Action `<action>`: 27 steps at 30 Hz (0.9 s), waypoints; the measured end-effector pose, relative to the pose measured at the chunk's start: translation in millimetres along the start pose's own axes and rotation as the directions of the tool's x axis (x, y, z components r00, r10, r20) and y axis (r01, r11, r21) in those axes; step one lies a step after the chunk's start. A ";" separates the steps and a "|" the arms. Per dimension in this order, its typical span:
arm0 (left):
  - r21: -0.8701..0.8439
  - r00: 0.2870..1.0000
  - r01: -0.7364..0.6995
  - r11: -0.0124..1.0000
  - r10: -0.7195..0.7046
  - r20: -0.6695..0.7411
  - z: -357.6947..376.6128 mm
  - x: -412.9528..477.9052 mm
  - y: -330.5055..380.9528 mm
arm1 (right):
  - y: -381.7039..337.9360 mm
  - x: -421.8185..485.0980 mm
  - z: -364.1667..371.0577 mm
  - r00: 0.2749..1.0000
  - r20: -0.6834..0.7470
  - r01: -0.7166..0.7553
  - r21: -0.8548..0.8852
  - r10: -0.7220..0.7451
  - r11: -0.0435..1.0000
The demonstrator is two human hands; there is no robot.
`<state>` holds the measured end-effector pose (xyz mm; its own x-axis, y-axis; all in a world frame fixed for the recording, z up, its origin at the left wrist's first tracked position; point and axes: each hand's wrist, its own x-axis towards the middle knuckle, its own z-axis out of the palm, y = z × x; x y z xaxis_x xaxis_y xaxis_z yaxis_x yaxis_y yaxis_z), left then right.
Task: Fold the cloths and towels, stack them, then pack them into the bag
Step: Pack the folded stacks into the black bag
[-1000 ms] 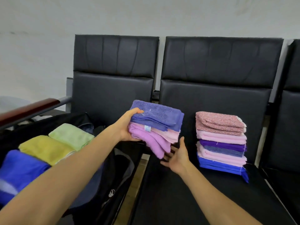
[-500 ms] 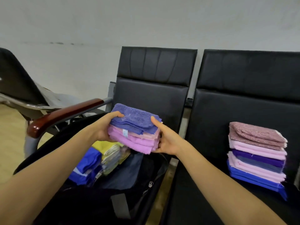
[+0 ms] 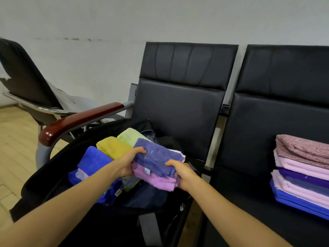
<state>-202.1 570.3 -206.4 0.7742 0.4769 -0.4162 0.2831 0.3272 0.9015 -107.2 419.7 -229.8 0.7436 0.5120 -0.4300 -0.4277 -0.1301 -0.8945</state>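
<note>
Along the wall, black padded seats [image 3: 179, 111]; off left, a reclined black chair [image 3: 26, 81]. On the left seat, an open black bag [image 3: 42, 177], near edge cut off, red-brown armrest [image 3: 80, 120] alongside. On the right seat, a cloth stack [image 3: 302, 175], partly out of frame. Packed in the bag: blue towel [image 3: 92, 161], yellow towel [image 3: 114, 147], green towel [image 3: 130, 136], crowding its left side. Left hand [image 3: 129, 164] and right hand [image 3: 184, 174] clamped on opposite ends of a purple-and-pink folded bundle [image 3: 158, 161] over the bag's mouth; fingers beneath hidden.

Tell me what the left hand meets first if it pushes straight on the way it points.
The left hand grips the folded towel bundle; past that, probably the bag's far rim, then the chair backrest. Depth is unclear.
</note>
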 end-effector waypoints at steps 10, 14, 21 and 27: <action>-0.042 0.984 0.170 0.984 -0.168 0.056 26.8 52.5 -28.6 | 13.8 46.1 -5.9 0.977 -0.208 -0.057 -0.094 0.036 0.994; -0.176 0.989 0.147 0.973 -0.140 0.054 35.1 60.4 -32.6 | 16.4 56.4 1.2 0.969 -0.245 -0.076 -0.132 0.042 0.988; -0.116 0.993 0.121 0.986 -0.121 0.007 13.3 71.7 -19.7 | 22.6 70.2 10.5 0.970 -0.223 -0.106 -0.050 0.093 0.993; -0.090 0.995 0.088 0.992 -0.092 -0.048 5.9 79.3 -16.5 | 43.4 130.0 18.0 0.975 -0.183 -0.132 -0.029 0.124 0.991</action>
<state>-142.0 597.9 -253.6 0.7164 0.4835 -0.5029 0.2980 0.4398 0.8472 -38.4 495.8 -322.3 0.7659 0.3282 -0.5529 -0.5069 -0.2208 -0.8332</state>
